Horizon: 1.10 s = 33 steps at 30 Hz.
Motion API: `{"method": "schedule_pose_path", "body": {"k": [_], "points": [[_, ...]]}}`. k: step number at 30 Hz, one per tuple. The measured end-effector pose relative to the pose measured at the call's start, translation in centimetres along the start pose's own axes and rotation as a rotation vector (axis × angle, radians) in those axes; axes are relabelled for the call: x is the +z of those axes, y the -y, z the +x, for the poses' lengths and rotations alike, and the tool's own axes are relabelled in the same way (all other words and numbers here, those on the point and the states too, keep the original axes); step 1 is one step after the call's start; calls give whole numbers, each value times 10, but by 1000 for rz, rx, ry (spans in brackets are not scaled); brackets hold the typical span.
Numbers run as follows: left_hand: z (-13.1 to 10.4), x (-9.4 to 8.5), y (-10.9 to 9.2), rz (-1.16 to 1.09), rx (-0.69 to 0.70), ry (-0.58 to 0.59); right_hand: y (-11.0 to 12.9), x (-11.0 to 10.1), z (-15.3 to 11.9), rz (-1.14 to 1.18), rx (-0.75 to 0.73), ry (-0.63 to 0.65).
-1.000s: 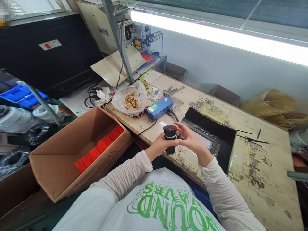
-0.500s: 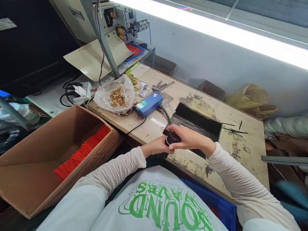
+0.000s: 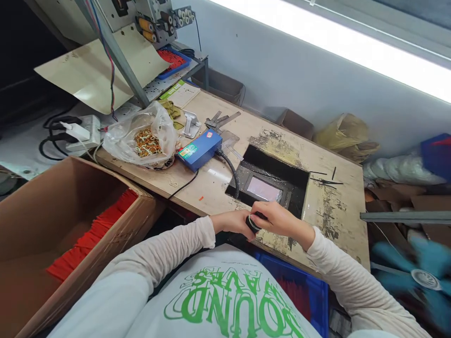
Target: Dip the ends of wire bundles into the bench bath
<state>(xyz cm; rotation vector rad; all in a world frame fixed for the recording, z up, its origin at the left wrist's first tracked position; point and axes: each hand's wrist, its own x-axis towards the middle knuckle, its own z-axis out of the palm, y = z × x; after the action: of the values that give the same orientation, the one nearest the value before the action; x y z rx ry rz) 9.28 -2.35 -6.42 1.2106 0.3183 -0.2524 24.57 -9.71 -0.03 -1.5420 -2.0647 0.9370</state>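
Observation:
Near the table's front edge, my left hand (image 3: 234,222) is closed around a small black bundle (image 3: 252,225) with a thin pale band around it. My right hand (image 3: 276,218) is closed at the bundle's upper side, its fingers bent over the black end. What the bundle is made of is too small to tell. Just beyond my hands, a recess (image 3: 303,185) in the table holds a panel with a bright, pale surface (image 3: 265,188). A blue box (image 3: 200,149) with a black ribbed cable (image 3: 232,168) sits left of the recess.
A plastic bag (image 3: 118,141) holds many small yellowish bands. The cardboard box (image 3: 139,216) at left contains red strips. Calipers (image 3: 221,121) and thin black strips (image 3: 326,182) lie on the worn table (image 3: 338,211). A blue crate (image 3: 319,300) sits below; a fan (image 3: 424,279) spins at right.
My hands have drawn back from the recess towards my body with the black bundle, uncovering the pale panel. The view has shifted right, bringing more of the fan into sight.

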Motion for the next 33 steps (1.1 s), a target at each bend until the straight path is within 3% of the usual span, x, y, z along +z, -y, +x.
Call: {"method": "schedule_pose_path", "body": {"k": [2, 4, 8, 10, 11, 15, 18, 25, 33], "points": [[13, 1, -2, 11, 51, -5, -9, -1, -10, -19, 42, -57], [22, -3, -6, 10, 199, -153, -22, -7, -19, -52, 109, -134], [13, -25, -3, 25, 466, -823, -59, -26, -32, -196, 282, -355], [-4, -38, 12, 72, 499, -1049, -81, -32, -33, -281, 334, -444], [-13, -43, 22, 126, 496, -1104, -91, -34, -32, -322, 354, -461], [-42, -51, 67, 447, 432, -1110, -129, -28, -18, -510, 425, -379], [-48, -50, 86, 611, 378, -1061, -150, -16, -3, -653, 490, -260], [-46, -51, 89, 760, 337, -1004, -174, 2, 26, -844, 544, -59], [-47, -51, 96, 828, 377, -1022, -185, 13, 36, -891, 562, 28]]}}
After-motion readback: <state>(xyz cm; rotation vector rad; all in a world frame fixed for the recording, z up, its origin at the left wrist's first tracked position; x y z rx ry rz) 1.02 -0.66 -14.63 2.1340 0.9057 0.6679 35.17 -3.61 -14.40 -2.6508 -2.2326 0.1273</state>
